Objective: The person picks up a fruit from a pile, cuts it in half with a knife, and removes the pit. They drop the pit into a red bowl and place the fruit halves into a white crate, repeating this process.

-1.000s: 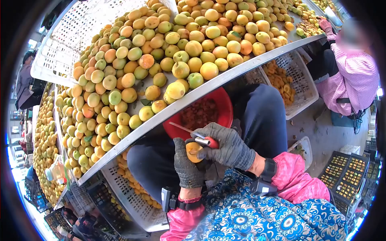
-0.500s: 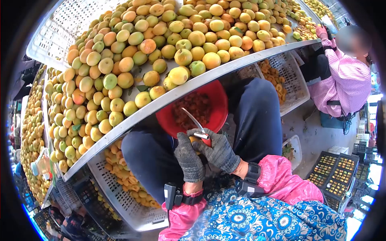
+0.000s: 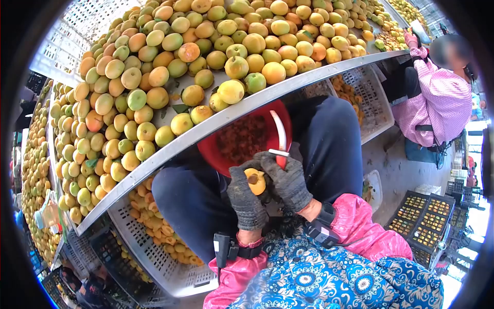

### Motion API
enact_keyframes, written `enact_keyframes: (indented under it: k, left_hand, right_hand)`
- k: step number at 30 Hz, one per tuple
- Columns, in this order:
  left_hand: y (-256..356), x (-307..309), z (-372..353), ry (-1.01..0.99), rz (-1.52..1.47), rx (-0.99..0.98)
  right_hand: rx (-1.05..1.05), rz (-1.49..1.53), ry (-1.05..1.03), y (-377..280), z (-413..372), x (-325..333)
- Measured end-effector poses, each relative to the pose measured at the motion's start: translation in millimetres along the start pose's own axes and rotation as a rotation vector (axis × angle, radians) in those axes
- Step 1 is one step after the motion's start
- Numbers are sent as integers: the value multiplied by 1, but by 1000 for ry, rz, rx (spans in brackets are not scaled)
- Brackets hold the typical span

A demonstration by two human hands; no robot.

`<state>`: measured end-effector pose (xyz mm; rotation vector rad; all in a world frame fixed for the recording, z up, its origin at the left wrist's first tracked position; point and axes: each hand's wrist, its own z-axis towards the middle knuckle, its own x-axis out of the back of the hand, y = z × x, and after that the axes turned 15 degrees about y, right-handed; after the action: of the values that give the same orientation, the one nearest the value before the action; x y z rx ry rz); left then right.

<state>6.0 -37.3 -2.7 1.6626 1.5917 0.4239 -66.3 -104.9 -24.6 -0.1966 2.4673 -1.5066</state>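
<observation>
My left hand (image 3: 247,200), in a dark grey knit glove, is closed around an opened apricot (image 3: 258,186). The cut face of the fruit points up and shows a dark brown centre. My right hand (image 3: 289,183), gloved the same way, grips a curved knife (image 3: 280,133) by its red handle. Its pale blade points away from me, over the red bowl (image 3: 216,160). Both hands are close together above my lap, with the right fingers right beside the apricot. Reddish-brown pieces lie in the bowl between my knees.
A metal-edged table (image 3: 206,125) heaped with whole apricots (image 3: 135,98) runs across in front. White crates (image 3: 193,280) of split apricots stand below it on both sides. At the right a person (image 3: 437,105) in a pink checked top sits near black trays (image 3: 423,222).
My hands have parted slightly, exposing the apricot's opened face in the left one. The knife has swung from lying across the fruit to pointing up and away to the right.
</observation>
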Motion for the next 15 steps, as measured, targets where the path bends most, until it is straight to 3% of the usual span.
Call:
enact_keyframes:
  k: [1,4,5,8,11,13,15]
  left_hand:
    - [1,-1,2,0,-1,-7]
    - [-4,5,15,-6,150,-172]
    - [-11,8,16,-7,153,-171]
    - [-26,11,20,-8,-69,-84]
    - [-27,14,16,21,-86,-8]
    - [-26,9,18,81,-101,12]
    - [-13,17,20,-175,-356,426]
  right_hand:
    - [2,4,-5,-10,0,0]
    - [353,-241,-341,-37,0,1]
    - [352,-240,-339,-36,0,2]
    - [760,-547,-280,-27,2,3]
    - [750,-686,-262,-24,-4,6]
    - [687,-601,-194,-24,-2,8]
    - [619,-515,-130,-29,0,11]
